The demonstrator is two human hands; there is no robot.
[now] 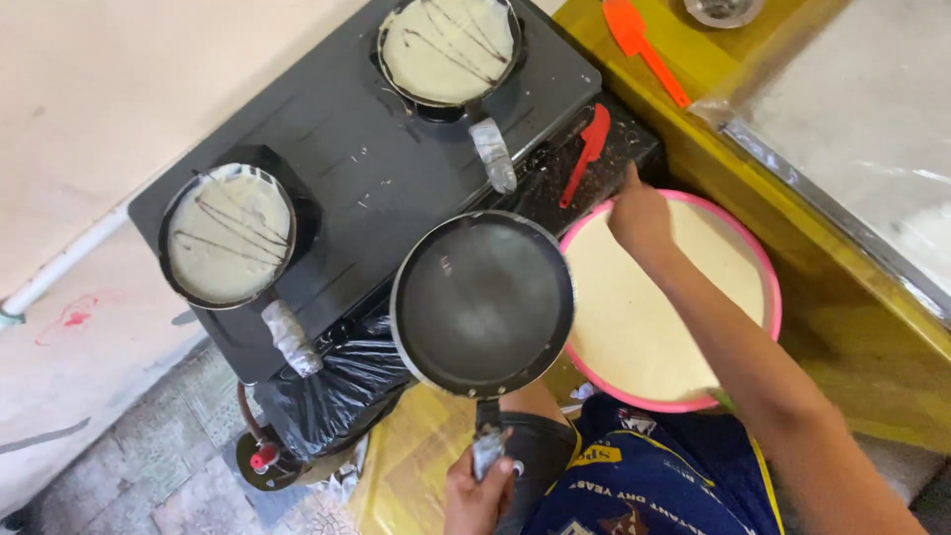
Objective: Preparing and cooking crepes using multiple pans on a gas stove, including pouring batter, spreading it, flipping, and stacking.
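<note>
A black two-burner stove [367, 168] sits at an angle on a dark, speckled tabletop [619, 139]. Each burner carries a small dark pan filled with pale batter streaked with brown lines: the left pan [229, 235] and the far pan [448, 48]. Both have handles wrapped in pale, worn material.

The left hand [477, 492] has its grip closed around the handle of an empty frying pan [482, 302], held level above the stove's front edge, just beside the pink basin [763, 272]. The pan's inside is dark and bare, with a dull sheen.

The right hand [639, 213] reaches over the far rim of the pink basin, which holds pale yellow batter [634, 317]. Its fingers are bunched at the rim; whether they hold anything cannot be told.

A red spatula [586, 151] lies on the tabletop between the stove and the basin. An orange spatula [644, 48] lies on the adjoining yellow surface [842, 327], well apart from the hands. A metal-edged sheet covered in clear plastic [872, 129] borders that surface.

Below the stove hang a black plastic bag [332, 386] and a red valve knob [263, 458]. The floor [149, 456] is patterned tile; the wall [109, 89] is pale, with a white pipe [64, 263] along it.
</note>
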